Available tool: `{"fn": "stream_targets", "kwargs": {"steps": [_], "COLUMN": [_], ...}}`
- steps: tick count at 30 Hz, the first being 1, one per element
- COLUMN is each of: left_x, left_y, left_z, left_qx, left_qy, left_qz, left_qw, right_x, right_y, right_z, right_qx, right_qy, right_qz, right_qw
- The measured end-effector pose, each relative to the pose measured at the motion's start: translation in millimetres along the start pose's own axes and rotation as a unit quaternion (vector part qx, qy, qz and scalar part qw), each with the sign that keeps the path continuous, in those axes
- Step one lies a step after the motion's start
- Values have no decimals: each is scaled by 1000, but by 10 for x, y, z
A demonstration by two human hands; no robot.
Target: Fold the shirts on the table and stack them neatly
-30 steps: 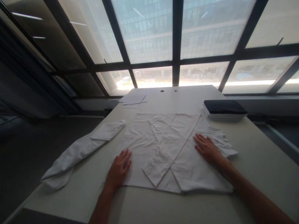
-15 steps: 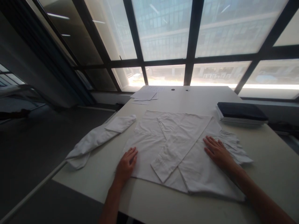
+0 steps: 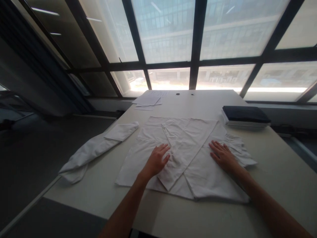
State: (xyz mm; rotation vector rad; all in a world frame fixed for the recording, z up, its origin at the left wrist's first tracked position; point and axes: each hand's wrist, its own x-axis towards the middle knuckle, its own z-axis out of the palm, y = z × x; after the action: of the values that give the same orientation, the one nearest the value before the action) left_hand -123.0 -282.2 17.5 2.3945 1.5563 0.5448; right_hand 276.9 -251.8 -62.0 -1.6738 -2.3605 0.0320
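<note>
A white long-sleeved garment [image 3: 203, 175], perhaps a shirt, lies spread on the white table [image 3: 188, 218], with one sleeve folded diagonally across its middle. My left hand [image 3: 157, 159] is over the folded sleeve near its cuff, fingers stretched out; whether it presses on the cloth I cannot tell. On the right part of the garment my right hand [image 3: 224, 157] rests flat with its fingers spread, beside a bunched, wrinkled part of the cloth. Neither hand grips anything.
Another white folded cloth [image 3: 92, 148] lies along the table's left edge. Paper sheets [image 3: 148, 100] are at the back left. A stack of folded fabric with a dark top [image 3: 245, 114] sits at the back right. Large windows [image 3: 170, 33] stand behind the table.
My left hand has moved right, from the garment's left edge to the folded sleeve. My right hand stays on the right part of the garment. The view has shifted slightly.
</note>
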Motion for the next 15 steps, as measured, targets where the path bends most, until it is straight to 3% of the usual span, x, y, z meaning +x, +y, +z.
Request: {"fn": "stream_targets", "kwargs": {"steps": [4, 8, 15], "left_x": [472, 811, 935], "left_y": [445, 682, 862], "left_z": [221, 528, 1001], "left_qx": [-18, -12, 13], "left_qy": [-57, -96, -110], "left_qz": [90, 144, 196], "left_qw": [994, 985, 974], "right_x": [8, 6, 8], "right_y": [-35, -55, -54], "right_z": [-43, -58, -51], "right_qx": [0, 4, 12], "right_qy": [-8, -4, -2], "right_qz": [2, 1, -3], "right_qw": [1000, 1000, 1000]}}
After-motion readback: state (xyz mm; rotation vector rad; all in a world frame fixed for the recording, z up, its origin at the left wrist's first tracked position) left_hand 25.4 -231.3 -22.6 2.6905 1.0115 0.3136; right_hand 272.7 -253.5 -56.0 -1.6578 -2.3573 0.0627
